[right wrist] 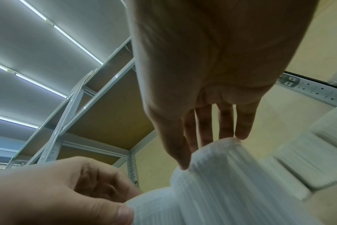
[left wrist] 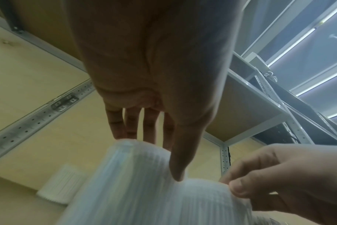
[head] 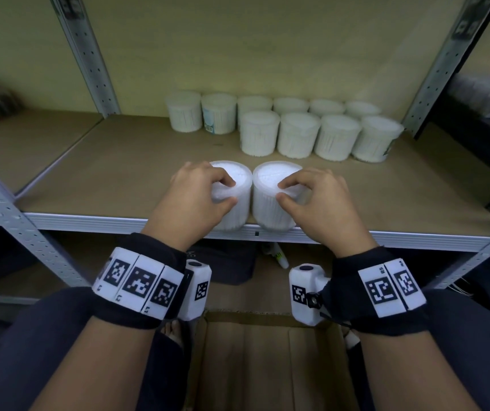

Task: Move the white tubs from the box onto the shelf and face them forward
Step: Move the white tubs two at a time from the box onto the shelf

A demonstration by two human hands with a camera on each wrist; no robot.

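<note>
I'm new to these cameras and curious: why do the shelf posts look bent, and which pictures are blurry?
Head view: wide-angle lens bows the shelf posts; the far left edge smears. Left wrist view: the tub under the left hand is streaked with blur. Right wrist view: the right hand looks dim against bright ceiling lights.

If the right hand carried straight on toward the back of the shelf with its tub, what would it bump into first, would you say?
Probably the front row of tubs, with the held tub in the right hand touching first; bare shelf lies between, and depth is uncertain.
</note>
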